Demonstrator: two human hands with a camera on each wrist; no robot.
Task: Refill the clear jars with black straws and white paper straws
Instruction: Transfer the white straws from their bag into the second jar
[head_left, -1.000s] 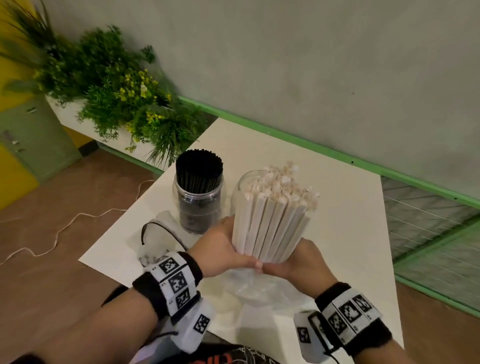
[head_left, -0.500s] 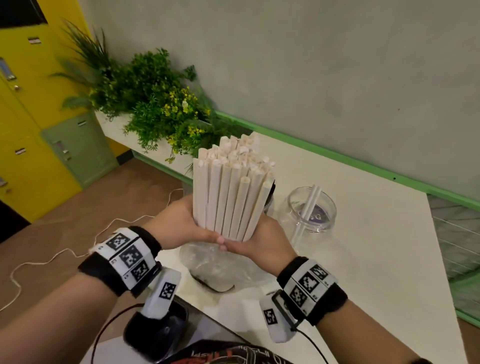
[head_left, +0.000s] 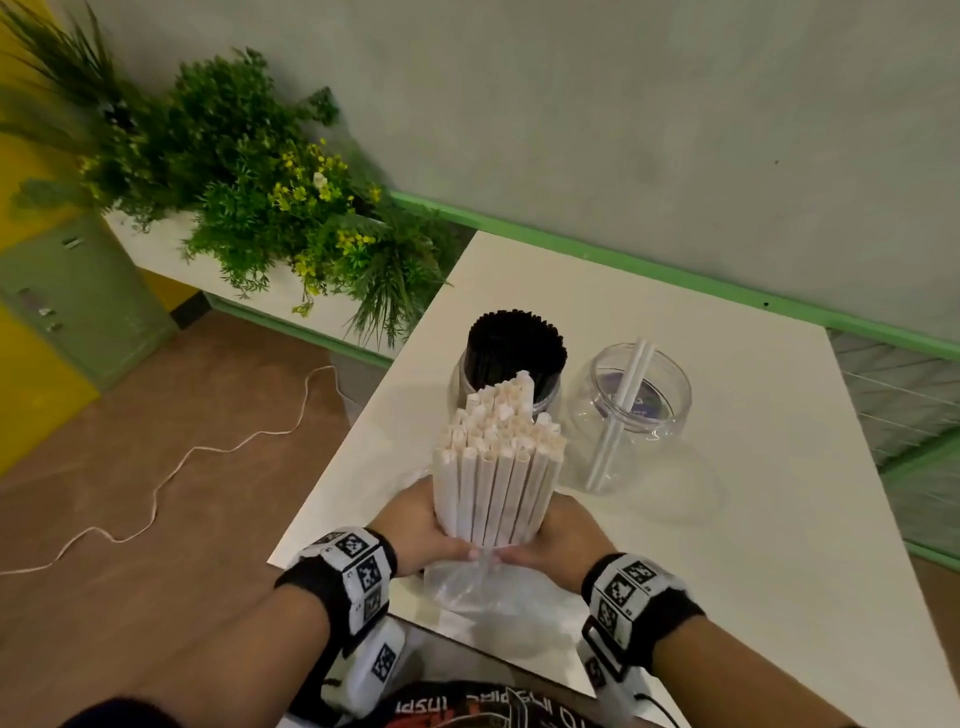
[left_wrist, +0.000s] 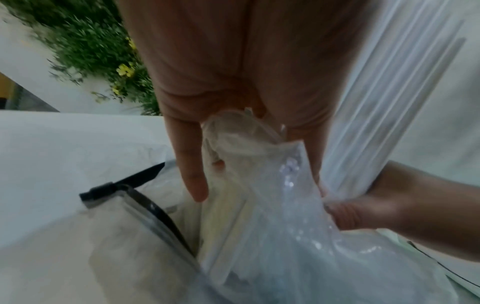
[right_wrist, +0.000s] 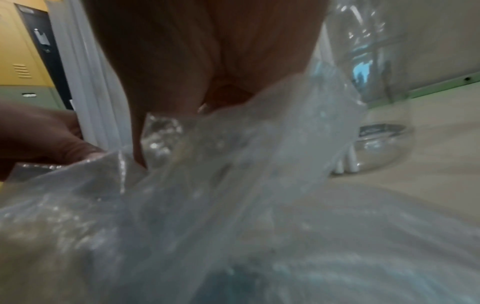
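Observation:
Both hands hold an upright bundle of white paper straws (head_left: 496, 467) over the table's near edge. My left hand (head_left: 423, 530) grips its lower left side and my right hand (head_left: 558, 535) grips its lower right. A crumpled clear plastic bag (head_left: 467, 587) hangs below the bundle, gathered under the fingers (left_wrist: 192, 185). Behind the bundle stands a clear jar packed with black straws (head_left: 514, 353). To its right is a clear jar (head_left: 636, 415) with two white straws (head_left: 621, 410) leaning inside. The bundle's bottom ends are hidden by my hands.
The white table (head_left: 753, 519) meets a grey wall with a green strip (head_left: 623, 265). A planter of green plants (head_left: 249, 171) stands left of the table. A second bag with a black zip strip (left_wrist: 145, 197) lies by my left hand. A white cord (head_left: 171, 467) trails on the floor.
The straw bundle has come down toward the table's near edge, still held in both hands. The head view has swung, so both jars now show behind the bundle.

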